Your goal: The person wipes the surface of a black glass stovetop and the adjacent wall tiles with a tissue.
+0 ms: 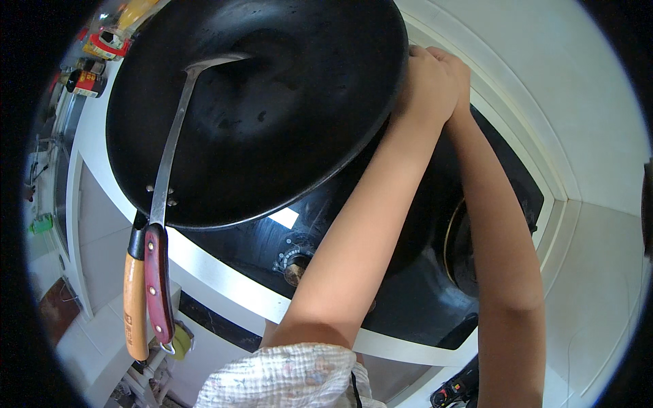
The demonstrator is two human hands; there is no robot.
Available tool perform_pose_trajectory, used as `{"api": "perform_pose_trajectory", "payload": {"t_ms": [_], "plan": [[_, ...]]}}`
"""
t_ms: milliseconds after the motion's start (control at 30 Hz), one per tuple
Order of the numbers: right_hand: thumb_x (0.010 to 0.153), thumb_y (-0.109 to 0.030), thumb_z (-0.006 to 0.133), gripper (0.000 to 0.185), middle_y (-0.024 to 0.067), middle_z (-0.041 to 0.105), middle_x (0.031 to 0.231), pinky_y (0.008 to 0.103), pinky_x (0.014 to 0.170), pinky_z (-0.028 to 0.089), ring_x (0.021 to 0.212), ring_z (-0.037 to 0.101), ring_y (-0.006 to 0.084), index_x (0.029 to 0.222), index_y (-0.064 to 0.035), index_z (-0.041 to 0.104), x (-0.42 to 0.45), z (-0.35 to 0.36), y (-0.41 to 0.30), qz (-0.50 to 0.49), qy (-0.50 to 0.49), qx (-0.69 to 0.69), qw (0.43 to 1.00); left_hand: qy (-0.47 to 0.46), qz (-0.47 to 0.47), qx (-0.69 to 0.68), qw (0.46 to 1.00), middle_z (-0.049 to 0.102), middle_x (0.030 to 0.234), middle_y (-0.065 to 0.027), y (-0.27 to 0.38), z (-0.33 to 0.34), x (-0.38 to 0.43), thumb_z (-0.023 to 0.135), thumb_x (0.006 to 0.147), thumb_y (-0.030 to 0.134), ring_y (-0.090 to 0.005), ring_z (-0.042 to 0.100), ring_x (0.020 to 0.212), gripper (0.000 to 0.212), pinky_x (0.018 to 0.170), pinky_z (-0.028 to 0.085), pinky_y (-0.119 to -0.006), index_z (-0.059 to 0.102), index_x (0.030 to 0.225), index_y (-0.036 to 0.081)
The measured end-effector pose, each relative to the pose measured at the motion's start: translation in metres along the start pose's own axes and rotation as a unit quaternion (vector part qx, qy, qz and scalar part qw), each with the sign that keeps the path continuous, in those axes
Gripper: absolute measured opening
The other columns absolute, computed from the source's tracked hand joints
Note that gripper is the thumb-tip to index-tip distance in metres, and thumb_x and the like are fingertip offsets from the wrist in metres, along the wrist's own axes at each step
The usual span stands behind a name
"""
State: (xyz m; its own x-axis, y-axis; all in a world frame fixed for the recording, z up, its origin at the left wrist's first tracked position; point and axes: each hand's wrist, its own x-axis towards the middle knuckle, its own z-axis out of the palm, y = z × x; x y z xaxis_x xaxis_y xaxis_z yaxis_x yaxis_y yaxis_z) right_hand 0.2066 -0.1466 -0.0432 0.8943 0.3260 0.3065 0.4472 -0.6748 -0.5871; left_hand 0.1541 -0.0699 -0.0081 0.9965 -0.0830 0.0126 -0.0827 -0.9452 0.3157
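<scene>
A large black wok (265,148) stands over the black glass cooktop (403,306), its light wooden handle (135,306) pointing to the lower left. Inside lies a metal wok spatula (173,132); its dark red riveted handle crosses the rim beside the wok's handle. Both arms reach past the wok's right side. My left hand (427,84) is close against the rim, its fingertips mostly hidden. Directly beside it and partly behind it is my right hand (455,69), fingers bent. Whether either hand grips anything cannot be made out.
Jars and bottles (88,83) stand on the white counter at the upper left. A control knob (296,269) and a round burner (461,250) show on the cooktop. A pale wall (586,117) borders the right side. A green cloth-like item (181,341) is low left.
</scene>
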Motion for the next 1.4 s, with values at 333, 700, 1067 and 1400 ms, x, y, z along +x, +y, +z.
{"api": "perform_pose_trajectory", "payload": {"t_ms": [333, 700, 1067, 1400], "plan": [[0.08, -0.028, 0.062, 0.025, 0.0143, 0.064, 0.081, 0.0398, 0.066, 0.047, 0.074, 0.061, 0.032, 0.09, -0.0054, 0.068, -0.015, 0.01, -0.027, -0.044, -0.05, -0.031, 0.997, 0.14, -0.186, -0.345, 0.909, 0.039, 0.129, -0.0424, 0.011, 0.004, -0.029, 0.039, 0.092, 0.039, -0.0453, 0.039, 0.127, 0.074, 0.111, 0.027, -0.046, 0.032, 0.126, -0.027], [0.081, -0.029, 0.064, 0.026, 0.0117, 0.065, 0.084, 0.0382, 0.068, 0.048, 0.078, 0.062, 0.0303, 0.094, -0.0067, 0.069, -0.072, 0.018, -0.057, -0.12, -0.054, -0.156, 0.979, 0.23, -0.223, -0.099, 0.942, 0.063, 0.099, -0.0266, 0.014, 0.021, -0.073, 0.046, 0.091, 0.04, -0.0299, 0.067, 0.082, 0.054, 0.073, 0.055, -0.033, 0.056, 0.107, -0.01], [0.082, -0.022, 0.061, 0.024, 0.013, 0.063, 0.084, 0.0338, 0.072, 0.045, 0.077, 0.059, 0.0292, 0.094, -0.0022, 0.066, -0.126, 0.019, -0.082, -0.145, -0.059, -0.089, 0.984, 0.206, -0.197, -0.049, 0.957, 0.055, 0.116, -0.0347, 0.014, 0.017, -0.134, 0.05, 0.089, 0.043, -0.0383, 0.056, 0.111, 0.063, 0.106, 0.035, -0.041, 0.052, 0.115, -0.015], [0.082, -0.016, 0.058, 0.024, 0.0119, 0.062, 0.085, 0.0322, 0.075, 0.043, 0.077, 0.057, 0.0258, 0.098, 0.0005, 0.064, -0.159, 0.002, -0.079, -0.082, -0.061, -0.001, 0.995, 0.184, -0.184, -0.104, 0.96, 0.05, 0.124, -0.0363, 0.028, 0.025, -0.162, 0.052, 0.088, 0.043, -0.0405, 0.052, 0.118, 0.067, 0.11, 0.031, -0.044, 0.049, 0.12, -0.017]]}}
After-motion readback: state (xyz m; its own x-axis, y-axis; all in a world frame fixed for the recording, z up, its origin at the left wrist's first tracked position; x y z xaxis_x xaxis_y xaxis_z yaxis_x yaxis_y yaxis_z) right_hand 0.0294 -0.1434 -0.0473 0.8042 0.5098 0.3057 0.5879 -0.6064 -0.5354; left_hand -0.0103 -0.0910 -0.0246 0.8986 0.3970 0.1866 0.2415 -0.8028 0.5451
